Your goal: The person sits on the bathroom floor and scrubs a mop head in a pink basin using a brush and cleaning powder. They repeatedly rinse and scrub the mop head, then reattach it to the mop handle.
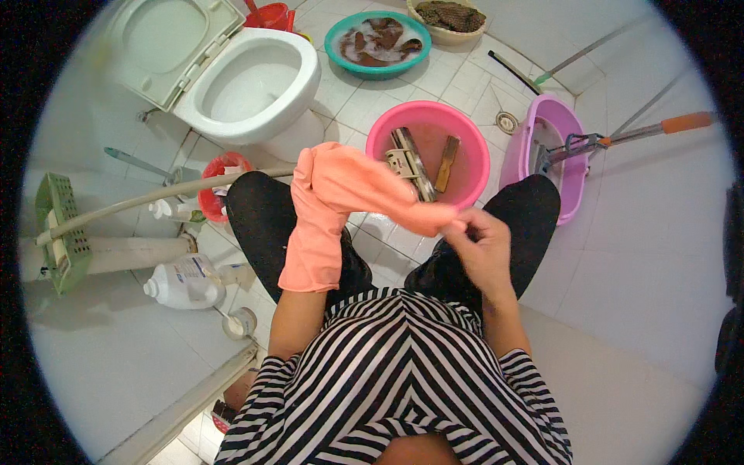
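Note:
A peach-orange rubber glove (313, 250) covers my left hand (309, 189) and wrist. From its fingers a second peach-orange rubber glove (372, 186) stretches across to the right, partly blurred. My right hand (481, 247) is bare and pinches the far end of that second glove between thumb and fingers. Just beyond the gloves, a pink basin (486, 154) on the floor holds brownish water. In it lie a sponge mop head (410, 163) with a pale plastic clamp and a wooden-backed brush (447, 165).
A toilet (311, 75) with raised lid stands at far left. Behind are a teal basin (331, 49) of soapy brown items and a cream basket (459, 38). A purple mop bucket (572, 197) stands right; a red bin (212, 200) and white jug (183, 282) stand left.

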The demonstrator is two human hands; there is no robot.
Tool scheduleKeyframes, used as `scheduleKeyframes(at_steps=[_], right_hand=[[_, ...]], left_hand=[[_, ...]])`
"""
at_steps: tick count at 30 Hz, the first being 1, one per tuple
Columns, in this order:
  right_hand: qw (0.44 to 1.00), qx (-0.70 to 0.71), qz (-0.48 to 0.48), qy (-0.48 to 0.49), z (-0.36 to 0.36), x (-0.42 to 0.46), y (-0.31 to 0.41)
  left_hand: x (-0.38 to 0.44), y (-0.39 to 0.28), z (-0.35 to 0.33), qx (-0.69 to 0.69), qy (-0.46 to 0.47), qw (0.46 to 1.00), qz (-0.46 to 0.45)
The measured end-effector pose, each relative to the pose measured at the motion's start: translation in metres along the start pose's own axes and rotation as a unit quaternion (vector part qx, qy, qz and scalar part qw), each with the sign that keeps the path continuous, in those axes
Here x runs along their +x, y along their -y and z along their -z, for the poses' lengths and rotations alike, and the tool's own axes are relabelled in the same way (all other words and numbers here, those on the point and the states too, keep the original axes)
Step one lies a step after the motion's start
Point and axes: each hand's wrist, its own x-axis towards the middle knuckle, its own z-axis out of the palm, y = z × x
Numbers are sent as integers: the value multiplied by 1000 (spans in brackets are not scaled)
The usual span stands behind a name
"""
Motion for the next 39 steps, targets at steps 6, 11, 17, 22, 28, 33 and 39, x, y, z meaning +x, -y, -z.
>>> scheduleKeyframes(at_steps=[6, 11, 17, 22, 28, 33, 39], right_hand=[[954, 224, -160, -114, 8, 15, -36], [986, 52, -32, -158, -3, 15, -53], [987, -98, 125, -17, -32, 25, -24], [985, -150, 83, -15, -43, 34, -22], [970, -212, 111, -48, -44, 35, -49], [974, -186, 87, -97, -32, 41, -63], [980, -142, 87, -112, -31, 42, -60]], left_hand=[[0, 1, -16, -94, -42, 992, 75], [-10, -13, -53, 73, -26, 988, 134], [-29, 6, -86, 131, 59, 975, 169], [-31, 13, -84, -4, 116, 970, 213], [-33, 46, -51, -120, 123, 947, 270], [-38, 41, -67, -26, 197, 965, 172], [-50, -16, -78, 211, 234, 939, 139]])
